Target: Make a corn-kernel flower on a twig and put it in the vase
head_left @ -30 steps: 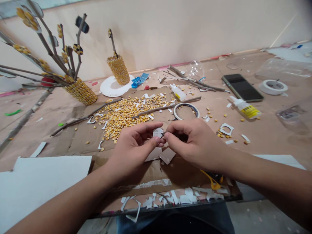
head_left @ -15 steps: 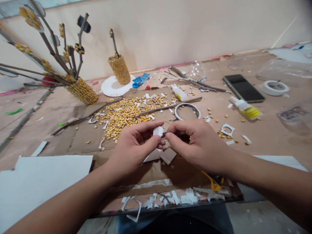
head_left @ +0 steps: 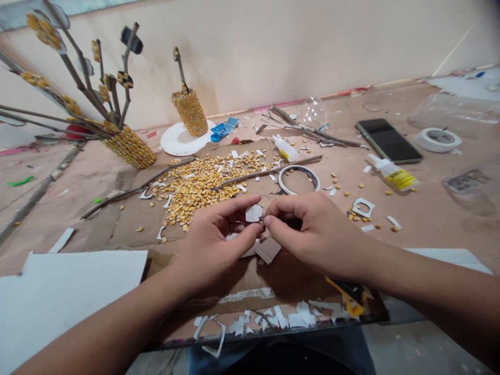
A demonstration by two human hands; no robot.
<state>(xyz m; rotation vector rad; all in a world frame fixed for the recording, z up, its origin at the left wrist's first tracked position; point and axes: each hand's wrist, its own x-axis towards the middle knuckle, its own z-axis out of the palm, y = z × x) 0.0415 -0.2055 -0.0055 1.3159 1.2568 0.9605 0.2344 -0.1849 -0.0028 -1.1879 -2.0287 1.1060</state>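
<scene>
Grip Adjustment in Progress

The right hand (head_left: 312, 226) pinches a thin dark piece between thumb and index finger. The left hand (head_left: 214, 234) holds by thumb and index finger, the thumb now lower than a half second ago. Beneath the right forearm, more of the yellow-and-black tool (head_left: 354, 306) has come into view; it lies unheld. The white piece (head_left: 253, 213) sits in the left grip, above the cardboard (head_left: 226, 278), its face barer than before. This probably improves access for the joint work. It is small, flat and roughly many-sided. The thin dark piece (head_left: 263, 217) meets its right edge; attachment cannot be confirmed.
</scene>
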